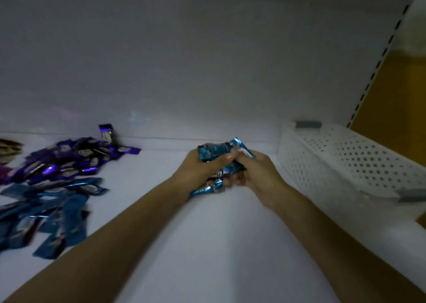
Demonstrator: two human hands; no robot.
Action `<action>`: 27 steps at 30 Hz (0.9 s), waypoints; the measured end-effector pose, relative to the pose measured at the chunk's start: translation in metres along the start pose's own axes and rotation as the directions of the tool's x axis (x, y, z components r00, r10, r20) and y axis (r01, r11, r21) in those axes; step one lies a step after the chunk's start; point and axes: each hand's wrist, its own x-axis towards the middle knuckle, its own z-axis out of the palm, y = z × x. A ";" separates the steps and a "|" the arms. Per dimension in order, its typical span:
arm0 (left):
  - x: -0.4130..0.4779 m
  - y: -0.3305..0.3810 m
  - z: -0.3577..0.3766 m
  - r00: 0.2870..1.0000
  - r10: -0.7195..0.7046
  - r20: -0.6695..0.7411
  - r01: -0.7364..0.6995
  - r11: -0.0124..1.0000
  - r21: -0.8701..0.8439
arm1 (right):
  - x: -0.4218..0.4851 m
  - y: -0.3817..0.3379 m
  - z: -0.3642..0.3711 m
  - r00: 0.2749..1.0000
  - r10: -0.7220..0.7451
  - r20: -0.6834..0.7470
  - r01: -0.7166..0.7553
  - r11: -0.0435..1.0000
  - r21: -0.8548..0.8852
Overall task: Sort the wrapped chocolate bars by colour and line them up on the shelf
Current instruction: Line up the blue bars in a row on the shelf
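Mid-shelf, just above the white shelf (pixel 207 238), bundle of light-blue bars (pixel 208 153) held between both hands. Left hand (pixel 196 171) curled round the upper end, right hand (pixel 260 176) pinching wrappers from the side. Blue pile (pixel 53 210) and purple pile (pixel 69 157) loose, well apart to the left; perforated basket (pixel 345 164) near right. Likely risk: slick foil and an overfull grip, so bars slipping, scattering or mixing colours.

A shop, it seems: a white display shelf (pixel 207 233), its slotted upright (pixel 378 65) at 2 o'clock, heaps of purple-wrapped chocolate bars (pixel 69 157) at 9 and blue-wrapped chocolate bars (pixel 46 210) at 8, a perforated basket (pixel 345 159) at 3.
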 end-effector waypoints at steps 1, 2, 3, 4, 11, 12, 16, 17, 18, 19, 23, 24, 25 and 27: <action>0.000 -0.002 -0.002 1.000 -0.005 -0.001 0.005 1.000 0.016 | 0.003 0.001 0.000 1.000 -0.003 -0.003 0.003 0.999 -0.051; 0.001 -0.003 -0.004 1.000 -0.002 -0.023 0.003 0.999 0.043 | 0.006 0.003 0.001 1.000 -0.006 -0.005 0.006 0.996 -0.093; 0.001 -0.004 -0.005 0.999 0.013 -0.050 -0.010 0.998 0.067 | 0.008 0.004 0.002 1.000 -0.007 -0.011 0.006 0.993 -0.117; 0.002 -0.005 -0.005 0.997 0.030 -0.075 -0.024 0.997 0.075 | 0.009 0.005 0.004 1.000 -0.007 -0.016 0.005 0.993 -0.121; 0.003 -0.007 -0.005 0.980 0.054 -0.194 -0.045 0.998 0.048 | 0.017 0.002 0.000 0.992 0.039 -0.117 -0.032 0.998 0.063; 0.002 -0.007 -0.005 0.976 0.053 -0.209 -0.047 0.998 0.030 | 0.017 0.001 -0.003 0.992 0.034 -0.123 -0.025 0.997 0.079; 0.001 -0.004 -0.004 0.958 0.018 -0.285 -0.042 0.996 -0.077 | 0.017 -0.003 -0.013 0.993 0.011 -0.118 -0.011 1.000 0.003; 0.001 -0.004 -0.004 0.953 0.012 -0.303 -0.043 0.994 -0.097 | 0.017 -0.004 -0.015 0.995 0.016 -0.103 -0.019 0.999 -0.026; 0.001 -0.004 -0.004 0.948 0.008 -0.319 -0.047 0.992 -0.114 | 0.017 -0.005 -0.019 0.996 0.031 -0.082 -0.035 0.998 -0.047; 0.001 -0.004 -0.004 0.944 0.008 -0.331 -0.052 0.991 -0.126 | 0.016 -0.007 -0.021 0.996 0.058 -0.066 -0.062 0.995 -0.072; 0.002 -0.003 -0.004 0.927 0.000 -0.374 -0.069 0.983 -0.170 | 0.013 -0.007 -0.031 0.980 -0.095 -0.173 -0.082 0.602 -0.794; 0.003 -0.003 -0.004 0.922 -0.001 -0.388 -0.071 0.983 -0.171 | 0.011 -0.006 -0.034 0.970 -0.197 -0.142 -0.063 0.364 -0.929; 0.003 -0.003 -0.005 0.917 -0.003 -0.398 -0.070 0.983 -0.170 | 0.009 -0.006 -0.037 0.959 -0.268 -0.088 -0.026 0.223 -0.974; 0.004 -0.003 -0.005 0.915 -0.008 -0.404 -0.068 0.982 -0.174 | 0.006 -0.011 -0.042 0.945 -0.327 0.025 0.079 0.151 -0.985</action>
